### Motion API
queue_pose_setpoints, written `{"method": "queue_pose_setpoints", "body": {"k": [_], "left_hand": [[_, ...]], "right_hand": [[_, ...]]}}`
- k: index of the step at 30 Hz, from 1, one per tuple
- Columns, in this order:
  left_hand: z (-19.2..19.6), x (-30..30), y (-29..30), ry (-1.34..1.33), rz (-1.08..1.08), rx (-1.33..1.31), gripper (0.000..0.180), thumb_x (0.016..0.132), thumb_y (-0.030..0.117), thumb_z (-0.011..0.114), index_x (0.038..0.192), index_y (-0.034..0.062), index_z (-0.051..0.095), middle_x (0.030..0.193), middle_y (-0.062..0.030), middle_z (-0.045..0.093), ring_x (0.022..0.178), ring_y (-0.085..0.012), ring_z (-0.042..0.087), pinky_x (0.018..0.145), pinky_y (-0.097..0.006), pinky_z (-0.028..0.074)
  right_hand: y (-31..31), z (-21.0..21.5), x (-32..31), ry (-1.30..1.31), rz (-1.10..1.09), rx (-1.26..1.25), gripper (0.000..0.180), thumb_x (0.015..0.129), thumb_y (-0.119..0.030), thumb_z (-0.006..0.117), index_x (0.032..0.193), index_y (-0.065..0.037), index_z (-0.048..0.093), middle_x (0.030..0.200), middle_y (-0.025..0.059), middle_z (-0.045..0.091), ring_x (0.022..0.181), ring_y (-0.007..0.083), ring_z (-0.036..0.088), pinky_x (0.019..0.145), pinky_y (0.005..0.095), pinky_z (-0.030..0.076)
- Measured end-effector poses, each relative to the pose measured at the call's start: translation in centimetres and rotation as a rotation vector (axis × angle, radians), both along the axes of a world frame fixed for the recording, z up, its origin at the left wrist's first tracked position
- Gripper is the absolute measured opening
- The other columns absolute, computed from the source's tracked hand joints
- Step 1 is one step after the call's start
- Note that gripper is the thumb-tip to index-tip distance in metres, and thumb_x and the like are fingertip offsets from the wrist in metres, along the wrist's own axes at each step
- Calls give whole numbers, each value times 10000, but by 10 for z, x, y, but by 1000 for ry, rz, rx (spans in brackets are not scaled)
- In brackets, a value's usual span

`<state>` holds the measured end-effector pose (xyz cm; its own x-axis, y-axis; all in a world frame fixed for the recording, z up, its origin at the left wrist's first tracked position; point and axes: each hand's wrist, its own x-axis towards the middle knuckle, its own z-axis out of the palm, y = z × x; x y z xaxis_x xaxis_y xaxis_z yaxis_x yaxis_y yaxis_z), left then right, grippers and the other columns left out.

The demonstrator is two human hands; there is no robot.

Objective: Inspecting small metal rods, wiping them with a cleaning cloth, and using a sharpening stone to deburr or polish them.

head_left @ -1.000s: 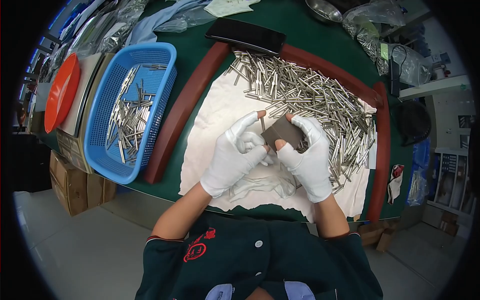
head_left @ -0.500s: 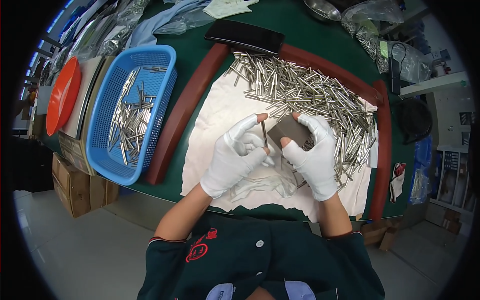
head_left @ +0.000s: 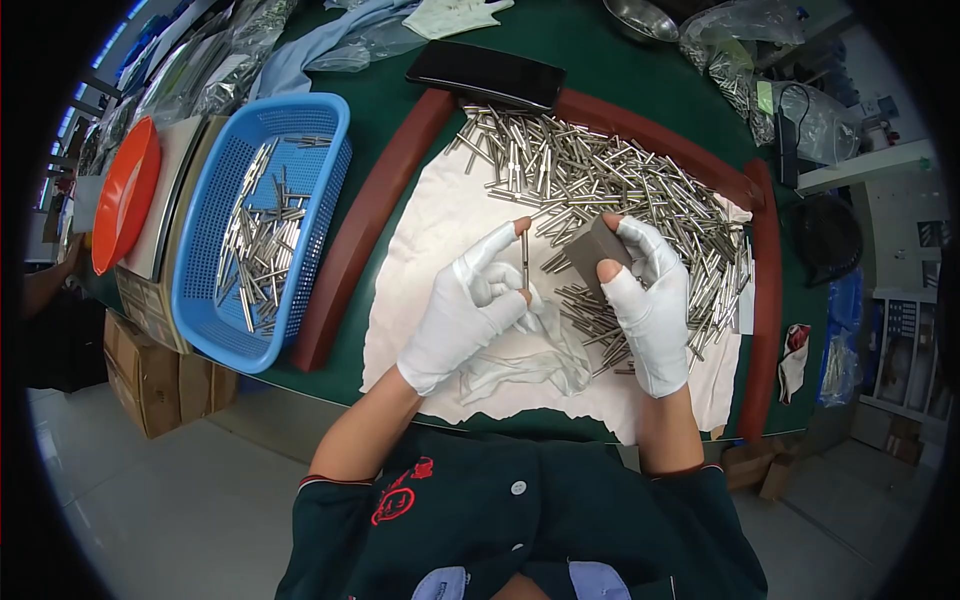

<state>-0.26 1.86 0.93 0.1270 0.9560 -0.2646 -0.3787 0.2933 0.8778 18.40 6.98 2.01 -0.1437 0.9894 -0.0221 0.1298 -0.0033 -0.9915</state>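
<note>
My left hand (head_left: pixel 462 310), in a white glove with bare fingertips, pinches a thin metal pin (head_left: pixel 526 258) upright between thumb and index finger. In my right hand (head_left: pixel 652 310), gloved alike, is a dark grey block (head_left: pixel 597 250) that looks like a sanding block, gripped by thumb and fingers. A gap separates the block from the pin. Beyond and beneath my right hand spreads a big pile of metal pins (head_left: pixel 640 190) on a pale cloth (head_left: pixel 420 270). A crumpled white cloth (head_left: pixel 530 365) lies under my left hand.
Dark red bars (head_left: pixel 365 230) border the pale cloth. To the left, a blue basket (head_left: pixel 188 270) holds more pins, beside an orange tray (head_left: pixel 125 195). A black phone (head_left: pixel 487 75) rests on the far bar. Bagged parts (head_left: pixel 735 85) and a metal bowl (head_left: pixel 640 18) sit far right.
My right hand has moved rightward with the block, which has tilted and come away from the pin. More pins show beneath it. My left hand keeps its pinch, almost in place.
</note>
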Motion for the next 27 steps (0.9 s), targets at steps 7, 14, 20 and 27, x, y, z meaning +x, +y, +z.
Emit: {"method": "queue_pose_setpoints", "body": {"k": [7, 14, 20, 27], "left_hand": [[2, -4, -2, 226, -91, 73, 633, 793, -97, 463, 1405, 20, 350, 717, 19, 490, 616, -35, 458, 578, -183, 390], [6, -9, 0, 402, -147, 130, 567, 786, -70, 446, 1346, 22, 456, 680, 44, 446, 559, -22, 396, 520, -192, 362], [3, -15, 0, 445, -200, 173, 493, 814, -35, 449, 1306, -30, 491, 870, 26, 563, 653, -20, 403, 601, -173, 378], [3, -14, -1, 172, 98, 65, 196, 921, 58, 492, 1086, -45, 514, 734, -100, 641, 579, -100, 576, 528, -219, 461]], "right_hand": [[-1, 20, 8, 32, 517, -217, 846, 658, -126, 728, 1415, -7, 370, 988, 44, 564, 896, 112, 506, 867, 273, 414], [3, 28, 9, -49, 690, -307, 1004, 606, -283, 793, 1437, 20, 319, 1303, 109, 477, 1175, 177, 456, 1025, 276, 301], [2, 31, 11, -19, 704, -358, 1015, 613, -317, 797, 1437, 29, 316, 1239, 105, 509, 1122, 172, 475, 1004, 271, 317], [-1, 21, 13, 124, 676, -330, 1076, 626, -436, 815, 1438, 43, 296, 1043, 60, 566, 949, 133, 508, 893, 246, 371]]}}
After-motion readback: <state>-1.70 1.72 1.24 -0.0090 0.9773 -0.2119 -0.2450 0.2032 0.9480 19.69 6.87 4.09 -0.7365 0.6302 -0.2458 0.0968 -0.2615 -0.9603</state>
